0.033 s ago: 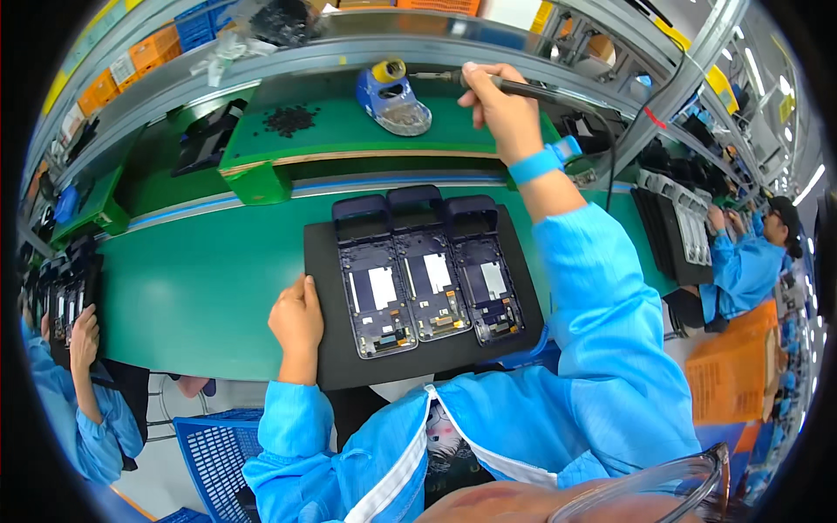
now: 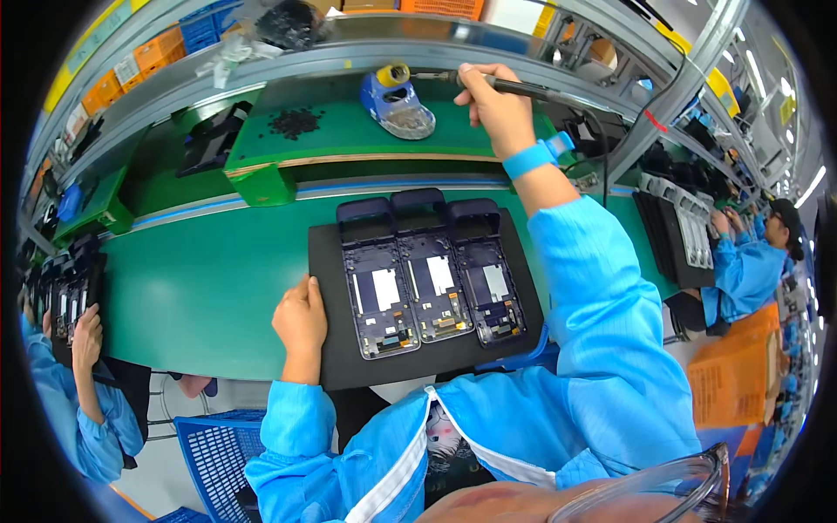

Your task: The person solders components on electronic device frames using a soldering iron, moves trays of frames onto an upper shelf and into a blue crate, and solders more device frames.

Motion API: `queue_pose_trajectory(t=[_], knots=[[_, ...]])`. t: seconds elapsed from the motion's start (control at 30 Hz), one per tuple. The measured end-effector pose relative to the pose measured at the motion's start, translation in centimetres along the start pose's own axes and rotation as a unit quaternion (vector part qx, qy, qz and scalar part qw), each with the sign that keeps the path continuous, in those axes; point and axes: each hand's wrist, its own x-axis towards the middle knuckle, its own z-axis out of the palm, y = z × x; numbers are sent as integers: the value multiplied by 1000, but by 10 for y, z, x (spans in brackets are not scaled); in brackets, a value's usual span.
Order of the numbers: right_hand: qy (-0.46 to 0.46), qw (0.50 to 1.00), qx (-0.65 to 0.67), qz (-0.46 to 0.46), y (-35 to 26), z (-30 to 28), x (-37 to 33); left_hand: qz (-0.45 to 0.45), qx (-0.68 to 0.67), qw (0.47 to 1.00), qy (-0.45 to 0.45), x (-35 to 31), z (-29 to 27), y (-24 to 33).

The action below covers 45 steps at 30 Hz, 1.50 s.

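Observation:
My right hand (image 2: 499,103), with a blue band at the wrist, is closed around a soldering iron (image 2: 523,88) at the back of the bench. The iron's tip points left, at the yellow mouth of a blue soldering iron stand (image 2: 397,103); whether it touches cannot be made out. My left hand (image 2: 301,321) grips the left edge of a black board (image 2: 340,375). Three dark device housings lie side by side on that board: a left one (image 2: 379,292), a middle one (image 2: 436,277) and a right one (image 2: 495,288). Each has a loop-shaped far end, a white rectangle and small circuitry inside.
A green raised shelf (image 2: 349,150) crosses the back, bearing a pile of small black parts (image 2: 296,123). Metal rails run above it. The iron's cable (image 2: 605,152) hangs at right. Co-workers sit at both sides; a blue crate (image 2: 218,458) stands lower left.
My right hand has shifted slightly left with the soldering iron, toward the stand. The whole view has moved a little; the left hand still grips the board.

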Motion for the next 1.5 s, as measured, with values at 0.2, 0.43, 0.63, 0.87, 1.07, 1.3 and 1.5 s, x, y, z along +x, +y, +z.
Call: queue_pose_trajectory(t=[0.2,0.43,0.63,0.87,1.07,1.3,1.5], knots=[[9,998,-48,-35,40,45,50,1,21,1000,1,2,-5,-5],[-39,995,-2,87,64,85,61,-3,-4,1000,-4,-6,-9,-7],[-180,965,29,188,43,30,19,-1,27,999,-33,-3,-9,-4],[-376,890,-149,211,-15,-92,-116,-35,37,998,-33,0,-12,-9],[-219,879,-405,126,67,-178,-232,-33,36,998,-42,-3,-8,-1],[-200,889,-342,227,77,-174,-219,-115,-94,988,-51,10,1,-9],[-281,858,-81,422,84,-172,-177,-251,-250,925,-135,15,-16,-3]])
